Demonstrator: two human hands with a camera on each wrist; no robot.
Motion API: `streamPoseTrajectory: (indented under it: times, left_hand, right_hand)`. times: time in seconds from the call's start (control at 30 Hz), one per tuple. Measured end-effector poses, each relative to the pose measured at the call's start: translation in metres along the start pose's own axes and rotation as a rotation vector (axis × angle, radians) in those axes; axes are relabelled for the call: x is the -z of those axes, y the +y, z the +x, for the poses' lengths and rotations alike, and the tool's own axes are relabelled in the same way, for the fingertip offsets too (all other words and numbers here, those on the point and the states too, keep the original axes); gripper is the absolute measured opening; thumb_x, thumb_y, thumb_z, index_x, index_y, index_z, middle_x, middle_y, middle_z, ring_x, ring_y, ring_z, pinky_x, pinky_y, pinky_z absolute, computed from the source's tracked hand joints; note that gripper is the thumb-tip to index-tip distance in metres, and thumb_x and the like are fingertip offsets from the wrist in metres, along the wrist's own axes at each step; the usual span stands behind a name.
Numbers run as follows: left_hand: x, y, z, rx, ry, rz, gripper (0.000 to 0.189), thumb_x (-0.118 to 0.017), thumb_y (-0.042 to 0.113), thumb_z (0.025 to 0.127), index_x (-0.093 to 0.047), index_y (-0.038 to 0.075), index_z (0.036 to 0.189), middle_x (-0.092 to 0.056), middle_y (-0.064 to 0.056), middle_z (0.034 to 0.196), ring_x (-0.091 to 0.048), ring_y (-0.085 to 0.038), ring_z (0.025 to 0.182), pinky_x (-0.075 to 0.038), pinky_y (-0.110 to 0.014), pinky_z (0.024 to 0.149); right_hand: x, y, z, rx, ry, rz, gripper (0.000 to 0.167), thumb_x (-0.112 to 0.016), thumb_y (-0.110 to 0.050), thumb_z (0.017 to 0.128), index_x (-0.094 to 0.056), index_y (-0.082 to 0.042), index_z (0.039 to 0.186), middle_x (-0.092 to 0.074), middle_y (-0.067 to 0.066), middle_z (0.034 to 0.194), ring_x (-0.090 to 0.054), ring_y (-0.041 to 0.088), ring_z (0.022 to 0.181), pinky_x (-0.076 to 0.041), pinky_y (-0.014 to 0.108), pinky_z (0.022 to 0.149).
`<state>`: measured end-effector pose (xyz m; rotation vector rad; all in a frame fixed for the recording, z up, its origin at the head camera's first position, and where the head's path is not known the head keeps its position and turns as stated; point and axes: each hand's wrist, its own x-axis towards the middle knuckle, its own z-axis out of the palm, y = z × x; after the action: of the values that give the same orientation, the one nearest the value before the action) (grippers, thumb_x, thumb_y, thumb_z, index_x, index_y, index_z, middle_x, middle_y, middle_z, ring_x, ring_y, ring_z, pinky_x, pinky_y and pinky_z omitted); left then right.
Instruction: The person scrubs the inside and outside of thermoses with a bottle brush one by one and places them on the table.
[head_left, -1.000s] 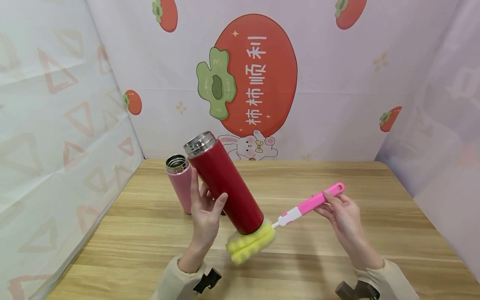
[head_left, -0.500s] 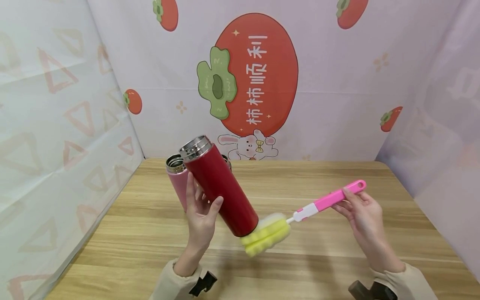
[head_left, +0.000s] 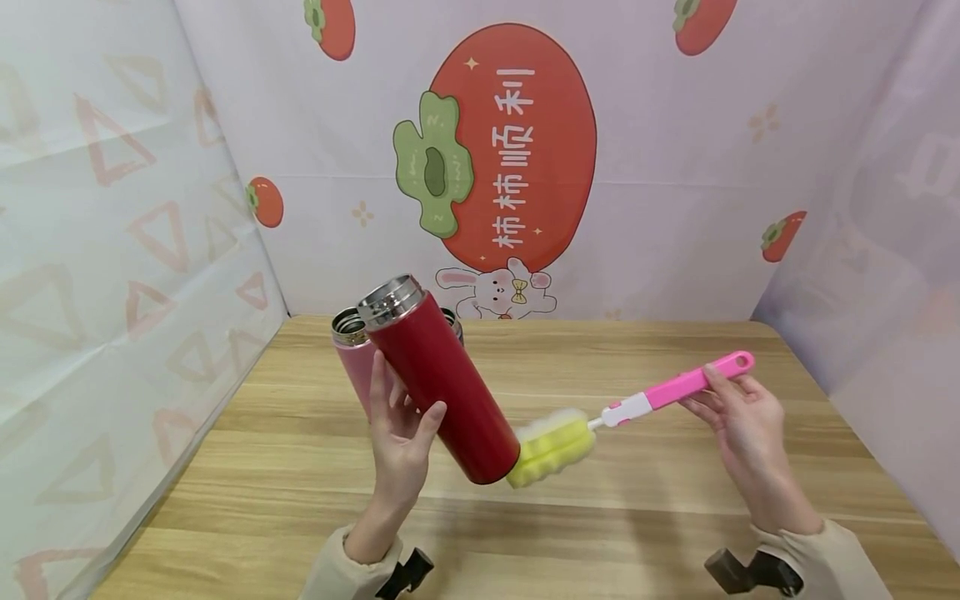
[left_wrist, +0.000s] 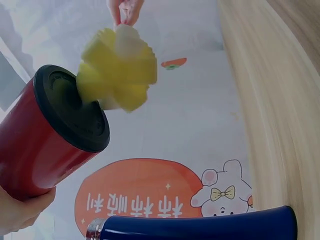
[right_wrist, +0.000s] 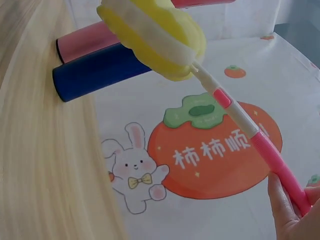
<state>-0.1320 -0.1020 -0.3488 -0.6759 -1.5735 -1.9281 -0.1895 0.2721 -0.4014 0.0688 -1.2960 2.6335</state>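
My left hand (head_left: pixel 401 454) grips a red thermos flask (head_left: pixel 453 392) around its middle. The flask leans, its lidless steel mouth up to the left and its black base (left_wrist: pixel 72 107) down to the right. Between thumb and fingers, my right hand (head_left: pixel 750 429) pinches the pink handle (head_left: pixel 697 383) of a bottle brush. The brush's yellow and white sponge head (head_left: pixel 555 446) is at the flask's base; the left wrist view shows it against or just off the base's edge. In the right wrist view the sponge head (right_wrist: pixel 155 37) covers part of the bottles behind.
Behind the red flask, a lidless pink flask (head_left: pixel 356 358) stands on the wooden table (head_left: pixel 637 533). A dark blue flask (left_wrist: pixel 200 227) stands next to it, mostly hidden in the head view. Printed cloth walls (head_left: pixel 660 167) enclose the table's back and sides.
The right hand has moved right and slightly up with the brush, drawing the sponge head across the flask's base. The left hand and flask have shifted a little left and down.
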Motion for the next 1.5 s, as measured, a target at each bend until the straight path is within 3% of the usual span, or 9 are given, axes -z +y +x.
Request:
streamPoseTrajectory:
  times: [0.2, 0.43, 0.57, 0.67, 0.8, 0.93, 1.13, 1.37, 1.5]
  left_hand:
    - [-0.005, 0.004, 0.000, 0.021, -0.024, -0.041, 0.076, -0.056, 0.008, 0.085, -0.008, 0.021, 0.143, -0.033, -0.011, 0.135, -0.040, -0.025, 0.118, -0.044, -0.033, 0.087]
    - [-0.007, 0.003, 0.002, 0.045, -0.040, -0.036, 0.077, -0.056, 0.008, 0.085, -0.007, 0.021, 0.143, -0.035, -0.010, 0.134, -0.040, -0.025, 0.118, -0.043, -0.032, 0.088]
    - [-0.007, 0.001, 0.002, 0.042, -0.053, -0.016, 0.078, -0.057, 0.006, 0.085, -0.007, 0.020, 0.143, -0.035, -0.010, 0.133, -0.041, -0.024, 0.117, -0.042, -0.032, 0.088]
    - [-0.007, -0.003, 0.002, 0.035, -0.056, -0.017, 0.078, -0.057, 0.007, 0.085, -0.007, 0.020, 0.143, -0.037, -0.010, 0.132, -0.042, -0.024, 0.116, -0.042, -0.032, 0.088]
    - [-0.007, -0.007, 0.002, 0.025, -0.065, -0.017, 0.077, -0.058, 0.008, 0.085, -0.008, 0.018, 0.143, -0.036, -0.010, 0.133, -0.042, -0.024, 0.116, -0.042, -0.032, 0.088]
    - [-0.008, -0.010, 0.002, 0.025, -0.074, -0.009, 0.076, -0.058, 0.007, 0.084, -0.009, 0.018, 0.142, -0.035, -0.007, 0.134, -0.042, -0.022, 0.116, -0.042, -0.031, 0.089]
    - [-0.009, -0.013, 0.001, 0.038, -0.077, 0.028, 0.077, -0.060, 0.003, 0.082, -0.013, 0.018, 0.142, -0.037, -0.004, 0.134, -0.044, -0.019, 0.115, -0.042, -0.030, 0.089]
    - [-0.011, -0.019, -0.002, 0.033, -0.095, 0.107, 0.078, -0.061, 0.003, 0.081, -0.012, 0.010, 0.141, -0.039, -0.012, 0.132, -0.045, -0.018, 0.115, -0.042, -0.029, 0.089]
    - [-0.013, -0.024, -0.004, 0.025, -0.104, 0.150, 0.080, -0.061, -0.002, 0.079, -0.013, 0.013, 0.141, -0.040, -0.017, 0.130, -0.047, -0.015, 0.113, -0.043, -0.028, 0.087]
  right_hand:
    - [0.028, 0.032, 0.020, 0.040, 0.019, -0.066, 0.016, -0.056, -0.002, 0.085, -0.057, 0.001, 0.100, -0.065, 0.018, 0.088, -0.064, 0.031, 0.080, -0.048, 0.043, 0.071]
    - [-0.063, 0.010, -0.025, -0.052, 0.083, -0.104, 0.010, -0.061, -0.009, 0.082, -0.055, -0.003, 0.087, -0.065, 0.006, 0.074, -0.065, 0.017, 0.068, -0.050, 0.031, 0.068]
    - [-0.070, 0.015, -0.031, -0.079, 0.056, -0.089, 0.010, -0.060, -0.009, 0.083, -0.054, -0.003, 0.088, -0.066, 0.007, 0.076, -0.065, 0.017, 0.070, -0.050, 0.030, 0.069]
    - [-0.048, 0.032, -0.022, -0.085, 0.024, -0.125, 0.019, -0.062, -0.014, 0.082, -0.053, -0.003, 0.094, -0.066, 0.009, 0.081, -0.065, 0.021, 0.076, -0.049, 0.034, 0.074]
    - [0.002, 0.066, 0.001, -0.081, -0.022, -0.119, 0.025, -0.059, -0.012, 0.085, -0.051, 0.000, 0.105, -0.065, 0.018, 0.093, -0.063, 0.030, 0.085, -0.046, 0.040, 0.077]
    - [0.034, 0.085, 0.012, -0.069, 0.022, -0.114, 0.037, -0.060, -0.013, 0.084, -0.046, 0.004, 0.114, -0.062, 0.022, 0.099, -0.060, 0.035, 0.091, -0.045, 0.043, 0.077]
    - [0.050, 0.078, 0.007, -0.037, 0.053, -0.099, 0.041, -0.061, -0.011, 0.083, -0.044, 0.007, 0.116, -0.062, 0.022, 0.098, -0.059, 0.036, 0.090, -0.045, 0.045, 0.076]
    - [0.077, 0.056, 0.001, 0.018, 0.072, -0.062, 0.032, -0.058, -0.007, 0.084, -0.049, 0.005, 0.113, -0.062, 0.023, 0.099, -0.061, 0.035, 0.088, -0.044, 0.045, 0.076]
    - [0.094, 0.042, -0.001, 0.055, 0.106, -0.005, 0.033, -0.057, -0.003, 0.084, -0.049, 0.006, 0.115, -0.061, 0.024, 0.099, -0.060, 0.036, 0.088, -0.044, 0.045, 0.075]
